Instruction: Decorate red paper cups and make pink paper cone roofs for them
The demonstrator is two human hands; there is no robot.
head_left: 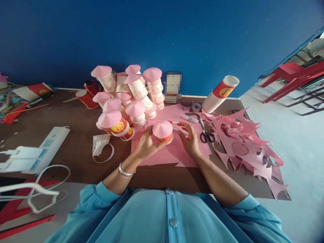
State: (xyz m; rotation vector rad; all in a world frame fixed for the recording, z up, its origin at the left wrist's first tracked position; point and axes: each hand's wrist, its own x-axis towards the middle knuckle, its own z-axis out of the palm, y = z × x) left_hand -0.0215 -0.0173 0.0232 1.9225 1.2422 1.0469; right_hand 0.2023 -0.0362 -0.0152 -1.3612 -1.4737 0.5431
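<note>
My left hand [147,144] is closed round the side of a red paper cup [165,138], above the pink paper in front of me. A pink paper cone [162,129] sits on the cup like a roof. To the right of the cup, my right hand [189,140] is curved with thumb and fingers apart, and I see nothing held in it. A red-and-white pen [173,123] lies by its fingertips. Pink paper sheets [162,158] spread under both hands. Behind my left hand stand several cups with pink cone roofs [135,108], some stacked in towers.
Black-handled scissors [207,136], a glue tube [191,119] and a tape roll [196,107] lie to the right. Beyond them are a leaning stack of cups [219,94] and pink paper scraps [243,148]. At left are a power strip [50,148] and a white mask [100,145].
</note>
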